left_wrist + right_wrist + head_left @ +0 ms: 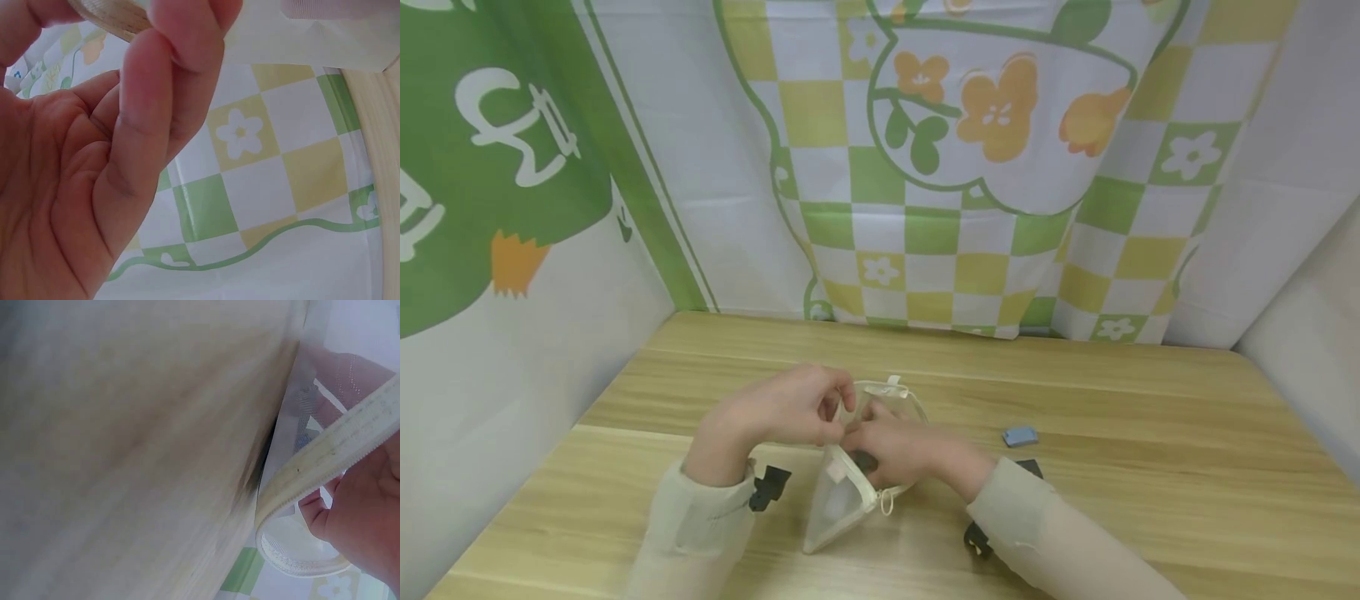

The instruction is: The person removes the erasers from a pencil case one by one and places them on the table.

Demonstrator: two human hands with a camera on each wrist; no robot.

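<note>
A see-through mesh zip pouch (pixel 838 508) with cream edging stands on the table, its mouth spread apart. My left hand (pixel 793 408) pinches the rim on the left; in the left wrist view its fingers (pixel 147 94) curl at the cream zip band (pixel 115 15). Into the mouth reaches my right hand (pixel 895 446), its fingertips partly hidden. A dark item (pixel 863 461) shows beneath that hand; I cannot tell whether the hand grips it. In the right wrist view, the hand (pixel 365 512) lies behind the zip edge (pixel 331 447), with some fingers seen through the mesh.
A small light-blue object (pixel 1020 437) lies on the wooden table (pixel 1112 400), right of the pouch. Black camera mounts (pixel 769 487) sit at both wrists. A patterned curtain (pixel 925 250) hangs along the table's back edge, and a white and green cloth (pixel 512 333) hangs at the left.
</note>
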